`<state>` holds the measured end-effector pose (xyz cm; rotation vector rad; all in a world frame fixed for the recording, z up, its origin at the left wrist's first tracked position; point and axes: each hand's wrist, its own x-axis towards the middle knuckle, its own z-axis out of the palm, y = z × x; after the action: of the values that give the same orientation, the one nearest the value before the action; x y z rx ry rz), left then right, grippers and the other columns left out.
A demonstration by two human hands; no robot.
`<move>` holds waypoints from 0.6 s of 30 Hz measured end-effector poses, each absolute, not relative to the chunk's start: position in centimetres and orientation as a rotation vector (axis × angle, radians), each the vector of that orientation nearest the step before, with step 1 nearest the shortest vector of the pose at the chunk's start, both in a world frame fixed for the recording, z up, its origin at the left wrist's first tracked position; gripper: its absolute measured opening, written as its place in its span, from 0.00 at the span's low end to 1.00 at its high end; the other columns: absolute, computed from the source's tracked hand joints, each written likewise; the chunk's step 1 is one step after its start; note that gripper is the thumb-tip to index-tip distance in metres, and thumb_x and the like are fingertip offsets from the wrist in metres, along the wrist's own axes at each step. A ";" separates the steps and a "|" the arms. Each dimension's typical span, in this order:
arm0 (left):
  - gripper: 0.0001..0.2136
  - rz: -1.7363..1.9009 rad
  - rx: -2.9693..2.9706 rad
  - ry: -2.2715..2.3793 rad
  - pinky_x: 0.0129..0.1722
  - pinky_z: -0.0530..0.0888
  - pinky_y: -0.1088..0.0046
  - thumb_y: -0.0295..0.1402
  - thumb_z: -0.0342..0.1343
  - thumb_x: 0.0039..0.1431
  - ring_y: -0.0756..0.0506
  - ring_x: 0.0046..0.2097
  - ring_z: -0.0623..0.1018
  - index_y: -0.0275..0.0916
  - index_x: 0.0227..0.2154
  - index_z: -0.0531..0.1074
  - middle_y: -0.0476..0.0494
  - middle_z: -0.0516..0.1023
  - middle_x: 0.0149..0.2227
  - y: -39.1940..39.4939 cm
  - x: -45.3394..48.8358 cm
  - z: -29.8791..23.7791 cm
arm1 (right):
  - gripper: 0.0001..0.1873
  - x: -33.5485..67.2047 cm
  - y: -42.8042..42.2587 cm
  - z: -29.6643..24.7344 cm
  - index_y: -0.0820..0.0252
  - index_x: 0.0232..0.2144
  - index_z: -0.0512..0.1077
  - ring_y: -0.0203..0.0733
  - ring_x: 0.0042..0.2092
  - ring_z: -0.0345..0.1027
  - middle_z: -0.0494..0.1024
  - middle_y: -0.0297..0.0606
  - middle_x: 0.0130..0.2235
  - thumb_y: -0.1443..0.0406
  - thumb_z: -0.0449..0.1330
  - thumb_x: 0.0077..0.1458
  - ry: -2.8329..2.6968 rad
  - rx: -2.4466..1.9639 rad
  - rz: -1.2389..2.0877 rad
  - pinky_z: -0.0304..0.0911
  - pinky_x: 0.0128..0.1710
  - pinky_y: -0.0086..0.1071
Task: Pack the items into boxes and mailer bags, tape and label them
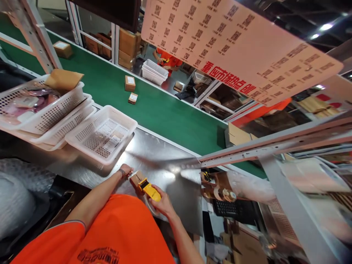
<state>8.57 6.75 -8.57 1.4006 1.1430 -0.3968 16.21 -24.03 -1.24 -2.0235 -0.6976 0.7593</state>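
On the metal table lies a small brown cardboard box [135,179] in front of my body. My left hand [126,170] is at its far left end, the fingers closed against the box's edge. My right hand [162,202] is wrapped round a yellow tape dispenser [151,192]. The dispenser's front end rests on the near right part of the box. A white perforated basket [129,126] stands beyond my left hand, with a labelled clear packet [112,143] in it.
Stacked white baskets [52,119] with bagged goods stand at the left. Behind the table runs a green conveyor belt [170,117] carrying small parcels [130,83]. A metal post [275,141] and a keyboard [227,208] are at the right. Across the belt is a co-worker [172,60].
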 end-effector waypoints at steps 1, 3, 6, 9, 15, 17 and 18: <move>0.13 -0.396 1.410 1.133 0.34 0.81 0.73 0.42 0.64 0.77 0.50 0.34 0.80 0.36 0.46 0.79 0.48 0.82 0.39 6.9 8.4 -8.7 | 0.37 16.0 -24.7 -1.8 0.54 0.61 0.82 0.58 0.49 0.88 0.91 0.46 0.53 0.59 0.74 0.46 -0.719 -2.034 0.782 0.84 0.53 0.50; 0.13 -0.395 1.437 1.106 0.32 0.79 0.74 0.42 0.63 0.77 0.51 0.31 0.78 0.36 0.42 0.78 0.51 0.80 0.36 7.0 8.1 -8.7 | 0.38 15.5 -25.6 -3.1 0.54 0.63 0.81 0.56 0.50 0.88 0.91 0.45 0.54 0.60 0.72 0.47 -0.729 -2.043 0.809 0.84 0.54 0.47; 0.17 -0.405 1.503 1.072 0.30 0.75 0.75 0.43 0.63 0.77 0.53 0.26 0.73 0.37 0.34 0.76 0.55 0.76 0.28 6.8 7.8 -8.6 | 0.39 15.0 -26.3 -4.8 0.55 0.64 0.79 0.57 0.51 0.88 0.91 0.45 0.54 0.59 0.73 0.48 -0.690 -2.029 0.773 0.84 0.53 0.46; 0.21 -0.411 1.602 1.054 0.29 0.71 0.74 0.44 0.66 0.73 0.52 0.23 0.71 0.38 0.26 0.73 0.56 0.72 0.22 6.4 7.4 -8.4 | 0.39 15.0 -26.7 -5.7 0.54 0.63 0.79 0.59 0.52 0.88 0.91 0.47 0.54 0.58 0.73 0.48 -0.670 -1.987 0.759 0.84 0.54 0.48; 0.09 -0.332 1.894 1.021 0.43 0.74 0.67 0.38 0.73 0.60 0.39 0.41 0.85 0.39 0.34 0.82 0.41 0.86 0.35 6.8 6.7 -8.1 | 0.41 15.3 -26.8 -6.0 0.49 0.63 0.78 0.59 0.53 0.88 0.91 0.41 0.55 0.58 0.73 0.44 -0.601 -1.958 0.828 0.83 0.56 0.49; 0.09 -0.299 1.985 1.005 0.49 0.74 0.65 0.36 0.71 0.60 0.36 0.50 0.85 0.40 0.41 0.83 0.36 0.88 0.46 6.9 6.6 -7.9 | 0.41 15.3 -26.7 -6.3 0.47 0.63 0.78 0.59 0.55 0.88 0.90 0.41 0.57 0.57 0.73 0.44 -0.590 -1.959 0.854 0.82 0.59 0.49; 0.08 -0.292 2.019 0.983 0.51 0.74 0.65 0.37 0.68 0.63 0.36 0.53 0.84 0.40 0.42 0.83 0.35 0.88 0.49 6.7 6.5 -7.8 | 0.41 15.3 -26.6 -6.4 0.46 0.63 0.78 0.59 0.56 0.87 0.90 0.41 0.57 0.57 0.73 0.44 -0.584 -1.956 0.864 0.82 0.59 0.50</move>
<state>6.52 6.74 -7.82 2.0187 0.9827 -0.2918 15.26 -26.65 -6.40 -1.9564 -0.5842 0.8643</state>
